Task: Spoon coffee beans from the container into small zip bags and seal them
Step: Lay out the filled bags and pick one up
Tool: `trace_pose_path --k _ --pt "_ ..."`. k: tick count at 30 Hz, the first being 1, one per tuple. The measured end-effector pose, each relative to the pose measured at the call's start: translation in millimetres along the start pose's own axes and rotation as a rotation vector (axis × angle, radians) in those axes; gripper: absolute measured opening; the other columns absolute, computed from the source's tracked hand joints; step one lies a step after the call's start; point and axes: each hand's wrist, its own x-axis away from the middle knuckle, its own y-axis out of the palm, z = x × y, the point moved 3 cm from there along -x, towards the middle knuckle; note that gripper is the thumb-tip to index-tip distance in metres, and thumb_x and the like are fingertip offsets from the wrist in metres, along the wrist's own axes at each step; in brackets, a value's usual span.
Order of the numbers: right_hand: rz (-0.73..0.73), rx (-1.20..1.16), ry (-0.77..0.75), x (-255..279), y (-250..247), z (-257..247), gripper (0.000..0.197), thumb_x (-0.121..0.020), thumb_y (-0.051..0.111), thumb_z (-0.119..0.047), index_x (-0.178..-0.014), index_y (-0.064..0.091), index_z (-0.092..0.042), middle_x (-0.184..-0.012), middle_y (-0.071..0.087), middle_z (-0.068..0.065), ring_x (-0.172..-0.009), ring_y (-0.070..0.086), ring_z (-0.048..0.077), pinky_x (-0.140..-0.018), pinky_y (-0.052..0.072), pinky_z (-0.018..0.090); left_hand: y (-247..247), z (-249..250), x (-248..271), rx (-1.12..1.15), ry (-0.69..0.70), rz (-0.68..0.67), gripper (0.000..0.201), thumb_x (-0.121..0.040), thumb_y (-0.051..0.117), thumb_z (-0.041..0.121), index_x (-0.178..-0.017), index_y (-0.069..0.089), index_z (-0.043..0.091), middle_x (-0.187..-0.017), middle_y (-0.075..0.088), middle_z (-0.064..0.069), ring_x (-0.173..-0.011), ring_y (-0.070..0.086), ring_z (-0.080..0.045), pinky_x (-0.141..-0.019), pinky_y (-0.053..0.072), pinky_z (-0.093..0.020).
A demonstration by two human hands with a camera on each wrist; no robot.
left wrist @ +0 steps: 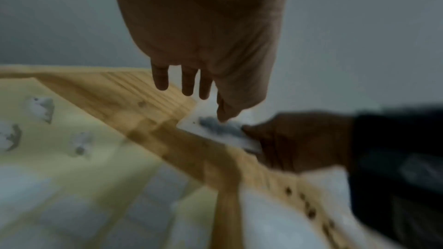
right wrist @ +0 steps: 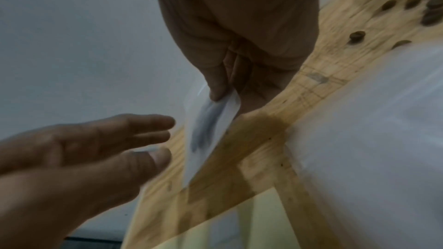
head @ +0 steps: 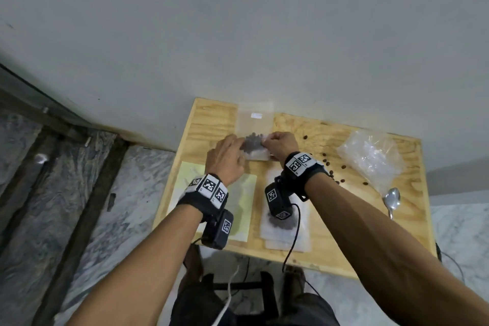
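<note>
A: Where is the small zip bag (head: 254,147)?
B: Far centre of the plywood surface (head: 344,222), holding a dark clump of coffee beans (head: 251,143). It lies partly over an empty zip bag (head: 254,116) at the far edge.

A: Right hand (head: 281,146)?
B: Thumb and fingers pinch the bag's right edge; the right wrist view shows the film clamped under the thumb (right wrist: 217,84).

A: Left hand (head: 227,159)?
B: Fingers extended and relaxed, at the bag's left side. In the left wrist view the thumb tip (left wrist: 225,115) seems to touch the film; blur prevents certainty. Nothing gripped.

A: Other items?
B: Loose beans (head: 334,174) scattered right of the right wrist. Crumpled clear plastic bag (head: 371,156) at far right, metal spoon (head: 392,200) just near of it. Filled bags (head: 287,225) stacked near centre, partly hidden by the wrist camera. Pale yellow sheet (head: 185,188) at near left.
</note>
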Motion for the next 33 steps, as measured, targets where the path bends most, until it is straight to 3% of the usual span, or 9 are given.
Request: trace_pose_path --k 3,5,7,8,12,16,19,24,33 --pt "0.024 0.101 0.037 -14 3 3 0.017 -0.082 0.067 -0.013 -0.066 0.064 -0.018 -0.075 0.068 0.004 -0.078 0.069 0.023 -0.073 0.061 0.037 24 -1 -2 -0.217 0.065 -0.153 0.062 -0.090 0.053 0.016 -0.148 0.032 0.019 -0.158 0.023 -0.008 -0.143 0.026 -0.027 -0.110 0.030 -0.049" --pt "0.054 0.121 0.039 -17 4 4 0.015 -0.083 0.066 -0.012 -0.069 0.066 -0.015 -0.073 0.066 0.004 -0.067 0.064 0.017 -0.059 0.058 0.028 37 -5 -6 -0.261 0.046 -0.236 0.072 -0.089 0.056 0.019 -0.153 0.022 0.022 -0.162 0.012 -0.007 -0.146 0.020 -0.029 -0.113 0.026 -0.053" --pt "0.070 0.147 0.022 -15 2 5 0.008 -0.085 0.067 -0.013 -0.078 0.068 -0.013 -0.074 0.065 0.002 -0.062 0.057 0.011 -0.049 0.045 0.018 45 -7 -8 -0.299 0.041 -0.279 0.077 -0.090 0.056 0.022 -0.155 0.013 0.024 -0.164 0.005 -0.005 -0.148 0.018 -0.029 -0.114 0.024 -0.054" --pt "0.080 0.156 0.014 -13 -1 5 0.004 -0.086 0.068 -0.014 -0.084 0.070 -0.011 -0.080 0.066 0.003 -0.065 0.058 0.013 -0.054 0.044 0.017 47 -8 -9 -0.321 0.044 -0.289 0.077 -0.091 0.056 0.024 -0.155 0.012 0.024 -0.164 0.004 -0.005 -0.148 0.017 -0.029 -0.114 0.024 -0.054" --pt "0.137 0.192 -0.041 -1 -22 12 0.024 -0.087 0.067 -0.020 -0.107 0.070 -0.008 -0.107 0.070 0.008 -0.097 0.064 0.023 -0.078 0.047 0.024 48 -9 -12 -0.355 0.045 -0.298 0.071 -0.091 0.055 0.024 -0.153 0.020 0.023 -0.164 0.002 -0.005 -0.148 0.019 -0.030 -0.114 0.024 -0.054" --pt "0.159 0.312 -0.158 30 -51 25 0.032 -0.088 0.064 -0.025 -0.114 0.064 -0.007 -0.116 0.065 0.010 -0.106 0.061 0.026 -0.087 0.048 0.030 47 -7 -10 -0.374 0.029 -0.322 0.070 -0.094 0.052 0.028 -0.155 0.019 0.022 -0.165 0.000 -0.004 -0.148 0.017 -0.027 -0.113 0.026 -0.051" --pt "0.188 0.499 -0.136 57 -64 44 0.046 -0.085 0.067 -0.038 -0.121 0.056 -0.011 -0.130 0.050 0.012 -0.116 0.053 0.030 -0.095 0.048 0.041 46 -4 -8 -0.369 0.011 -0.333 0.072 -0.094 0.053 0.026 -0.156 0.016 0.022 -0.165 -0.003 -0.004 -0.149 0.014 -0.027 -0.114 0.024 -0.050" --pt "0.091 0.679 0.076 90 -56 79 0.088 -0.073 0.077 -0.051 -0.135 0.032 -0.007 -0.136 0.036 0.016 -0.123 0.045 0.038 -0.091 0.047 0.048 49 -1 -9 -0.361 -0.017 -0.339 0.073 -0.093 0.053 0.023 -0.156 0.016 0.021 -0.165 -0.004 -0.005 -0.150 0.011 -0.028 -0.115 0.023 -0.050" --pt "0.195 0.633 0.124 93 -39 97 0.078 -0.076 0.079 -0.031 -0.132 0.030 -0.006 -0.134 0.039 0.016 -0.119 0.047 0.040 -0.088 0.046 0.046 51 -5 -12 -0.379 -0.003 -0.345 0.073 -0.093 0.054 0.022 -0.155 0.016 0.022 -0.165 -0.003 -0.006 -0.150 0.012 -0.027 -0.115 0.023 -0.051"
